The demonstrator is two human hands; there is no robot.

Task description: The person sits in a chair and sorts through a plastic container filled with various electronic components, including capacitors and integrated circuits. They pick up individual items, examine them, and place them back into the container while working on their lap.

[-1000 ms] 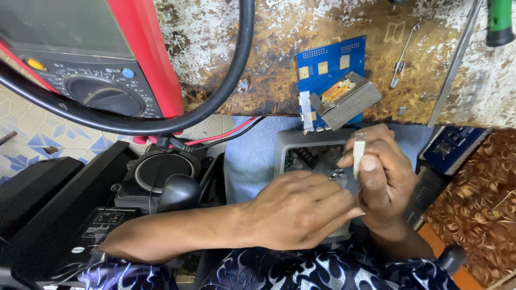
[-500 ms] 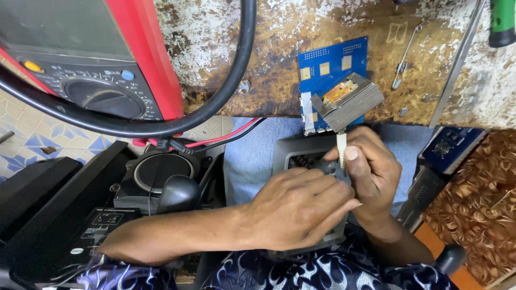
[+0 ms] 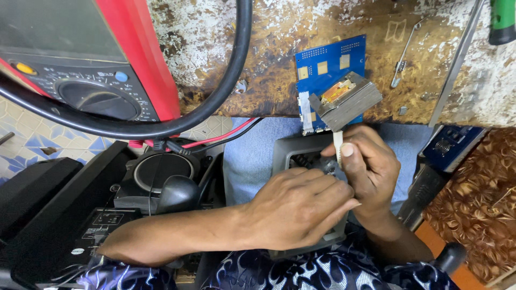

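Note:
My left hand (image 3: pixel 298 207) lies over a grey plastic device housing (image 3: pixel 293 153) that rests on my lap, its fingers curled on the housing's right side. My right hand (image 3: pixel 371 166) sits just right of it, thumb and fingers pinching a thin white tool (image 3: pixel 338 144) that stands upright over the housing's opening. Both hands touch each other, and the part under them is hidden. Just above, at the workbench edge, a blue circuit board (image 3: pixel 328 67) carries a small grey transformer block (image 3: pixel 346 99).
A red multimeter (image 3: pixel 91 59) with a thick black cable (image 3: pixel 236 64) looped before it fills the upper left. Black speaker equipment (image 3: pixel 156 177) sits left of my lap. Tweezers (image 3: pixel 403 51) and a green-handled tool (image 3: pixel 502 21) lie on the stained workbench (image 3: pixel 258 59); a dark blue device (image 3: pixel 449 147) is right.
My right hand with the white tool has shifted left and up toward the housing's top edge, closer to the transformer block. My left hand has stayed on the housing.

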